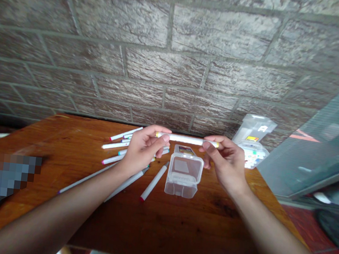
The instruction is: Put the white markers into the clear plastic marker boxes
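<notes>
A white marker [186,139] with yellow ends is held level above the table, one end in each hand. My left hand [146,146] pinches its left end between thumb and fingers. At the right end, my right hand [226,159] grips it the same way. Below the marker stands a clear plastic box [181,185] with its lid raised; nothing shows inside. Several white markers with coloured ends lie around and under my left hand, among them a red-ended one [154,182] just left of the box.
The wooden table [206,236] meets a stone-patterned wall [145,68]. At the back right sits another clear container [254,154] with small coloured pieces and an upright lid. A pixelated flat object [3,182] lies at the left. A glass panel [322,139] stands at the right.
</notes>
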